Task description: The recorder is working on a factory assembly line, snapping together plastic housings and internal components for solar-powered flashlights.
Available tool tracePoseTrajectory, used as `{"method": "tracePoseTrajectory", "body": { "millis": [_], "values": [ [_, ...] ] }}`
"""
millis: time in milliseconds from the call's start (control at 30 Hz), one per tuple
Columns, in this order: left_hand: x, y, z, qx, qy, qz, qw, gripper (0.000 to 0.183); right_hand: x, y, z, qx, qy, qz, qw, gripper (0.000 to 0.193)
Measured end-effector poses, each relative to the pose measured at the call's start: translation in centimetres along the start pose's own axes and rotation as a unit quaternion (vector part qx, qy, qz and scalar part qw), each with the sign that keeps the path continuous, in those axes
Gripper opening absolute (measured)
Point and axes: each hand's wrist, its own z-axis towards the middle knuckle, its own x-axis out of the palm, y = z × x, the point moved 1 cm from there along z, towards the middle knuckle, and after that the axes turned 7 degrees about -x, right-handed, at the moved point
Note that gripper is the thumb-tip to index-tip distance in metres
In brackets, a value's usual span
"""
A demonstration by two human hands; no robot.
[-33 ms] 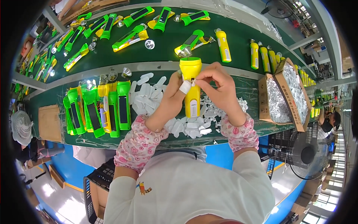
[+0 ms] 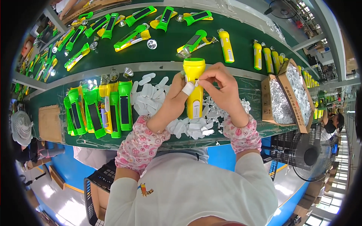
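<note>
My left hand is wrapped around a yellow flashlight body, held upright above the workbench. A white wrap covers the thumb of that hand. My right hand pinches a tiny white piece against the front of the body, near its middle; the fingertips partly hide it. A silver reflector cup shows just above the flashlight's open top. Under my hands lie flat white oval pieces and a heap of small white bits.
Green-and-yellow flashlight shells stand packed together at the left, beside a cardboard piece. Across the green conveyor belt lie more half-assembled flashlights. A cardboard box with small silvery-white parts sits at the right. A fan stands lower right.
The top of the flashlight has tilted slightly to the right in my left hand. My right fingers stay pinched at its front.
</note>
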Motion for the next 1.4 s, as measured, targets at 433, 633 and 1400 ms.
{"method": "tracePoseTrajectory", "body": {
  "millis": [433, 633, 1400],
  "values": [
    [0.1, 0.5, 0.2, -0.014, -0.015, 0.073, 0.997, 0.033, 2.2, -3.2, -2.5, 0.161, -0.048, 0.131, 0.977, 0.045],
    [1.7, -0.2, 3.7, -0.013, -0.012, 0.003, 1.000, 0.029, 0.7, -2.5, -4.8, 0.195, 0.029, 0.132, 0.971, 0.070],
    [-3.6, -2.6, 15.7, -0.057, -0.043, 0.451, 0.889, 0.055, -4.5, -15.9, 4.1, -0.035, 0.003, -0.442, 0.896, 0.071]
  ]
}}
